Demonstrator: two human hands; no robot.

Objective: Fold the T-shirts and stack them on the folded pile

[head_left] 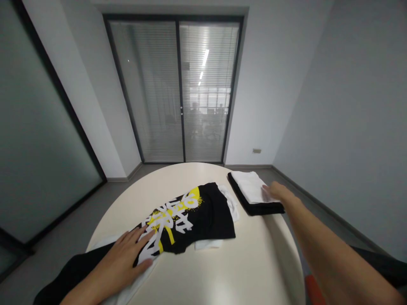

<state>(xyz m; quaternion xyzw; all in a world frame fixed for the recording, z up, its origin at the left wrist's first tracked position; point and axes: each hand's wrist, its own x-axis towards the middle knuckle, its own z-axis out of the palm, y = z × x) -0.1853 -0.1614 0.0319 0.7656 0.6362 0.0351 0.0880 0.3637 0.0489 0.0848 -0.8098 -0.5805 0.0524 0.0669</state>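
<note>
A black T-shirt [210, 216] with white and yellow lettering lies spread across the round table, its lower part reaching toward the near left edge. White cloth [232, 205] shows from under it. My left hand [130, 252] rests flat on the printed part, fingers spread. To the right is a folded white garment [249, 186] on top of a folded black garment [265, 208]. My right hand [274, 192] touches the right side of the white one with its fingers stretched out over it; they are slightly blurred, and some are hidden.
The cream round table [241, 267] has its far edge toward a glass door [206, 93] with blinds. Something red [314, 290] shows below the table's right edge. Grey walls and a frosted glass panel [38, 118] stand around.
</note>
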